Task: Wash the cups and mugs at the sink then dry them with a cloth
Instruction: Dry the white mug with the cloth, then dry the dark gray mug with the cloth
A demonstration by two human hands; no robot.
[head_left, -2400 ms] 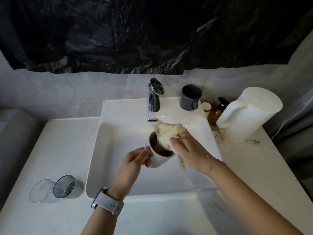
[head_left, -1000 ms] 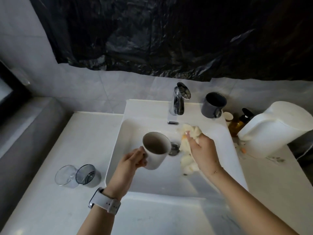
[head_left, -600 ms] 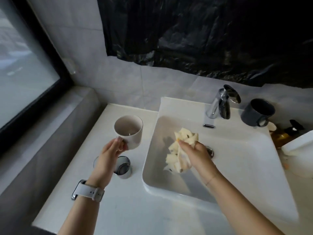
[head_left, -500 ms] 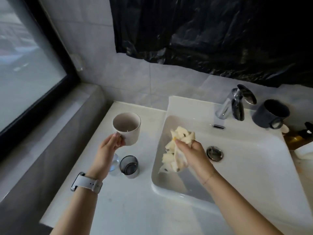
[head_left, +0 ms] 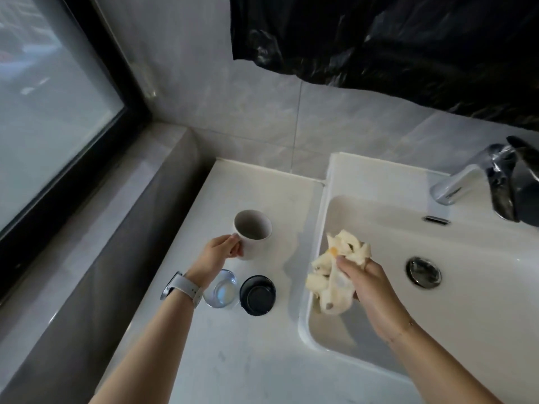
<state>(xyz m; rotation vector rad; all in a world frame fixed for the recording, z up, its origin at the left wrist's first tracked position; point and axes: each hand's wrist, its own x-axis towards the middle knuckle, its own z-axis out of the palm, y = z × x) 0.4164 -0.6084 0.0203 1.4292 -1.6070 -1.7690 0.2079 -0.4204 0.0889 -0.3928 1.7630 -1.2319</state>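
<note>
- While the left hand curls its fingers round the white mug, the mug stands upright at the white surface, left of the sink.
- The right hand grips a crumpled cream cloth over the basin's left edge.
- A clear glass and a dark cup stand side by side near the mug.

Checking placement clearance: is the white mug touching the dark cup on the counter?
Apart. The head view shows the white mug, held by the left hand, with a bare strip of countertop between its base and the dark cup.
</note>
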